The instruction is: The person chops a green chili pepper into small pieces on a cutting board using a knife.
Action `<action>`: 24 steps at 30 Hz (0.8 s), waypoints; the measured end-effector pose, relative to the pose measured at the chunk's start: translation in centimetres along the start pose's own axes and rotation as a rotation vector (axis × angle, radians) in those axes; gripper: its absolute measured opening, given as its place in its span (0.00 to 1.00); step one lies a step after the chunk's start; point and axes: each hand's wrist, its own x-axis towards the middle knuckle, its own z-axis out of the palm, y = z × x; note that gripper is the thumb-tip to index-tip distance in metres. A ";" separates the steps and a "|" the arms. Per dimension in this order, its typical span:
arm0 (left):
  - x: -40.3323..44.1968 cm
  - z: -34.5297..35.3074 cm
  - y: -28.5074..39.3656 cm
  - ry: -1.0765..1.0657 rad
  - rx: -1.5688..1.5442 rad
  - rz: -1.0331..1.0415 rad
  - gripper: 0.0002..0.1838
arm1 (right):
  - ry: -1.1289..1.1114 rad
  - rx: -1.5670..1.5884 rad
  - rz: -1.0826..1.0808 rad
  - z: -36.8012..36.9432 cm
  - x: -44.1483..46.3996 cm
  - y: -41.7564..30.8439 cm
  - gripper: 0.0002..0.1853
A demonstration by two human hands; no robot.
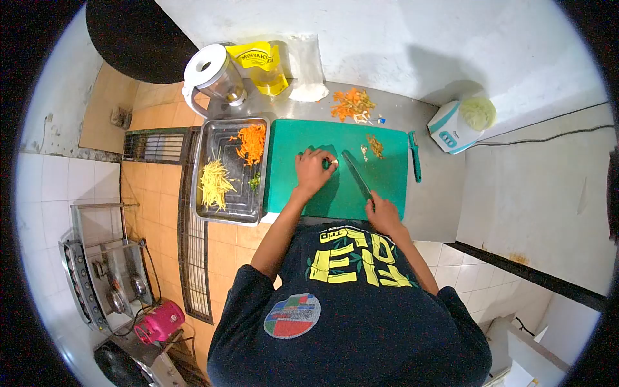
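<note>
My right hand is wrapped round the handle of a kitchen knife, its blade pointing away from me across the green cutting board. Left of the blade, the bent fingers of my left hand pinch a small whitish piece against the board. It looks like a garlic clove, but it is mostly hidden. The blade is a little apart from it. Farther right on the board lie a brownish chopped heap and some small white bits.
A metal tray at left holds shredded carrot, pale yellow strips and green bits. Behind are a blender jug, oil pouch and peelings. A green peeler and a scale stand right.
</note>
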 end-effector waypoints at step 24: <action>2.1 2.5 0.7 0.021 0.115 0.021 0.06 | 0.082 -0.034 -0.022 0.8 0.1 0.5 0.18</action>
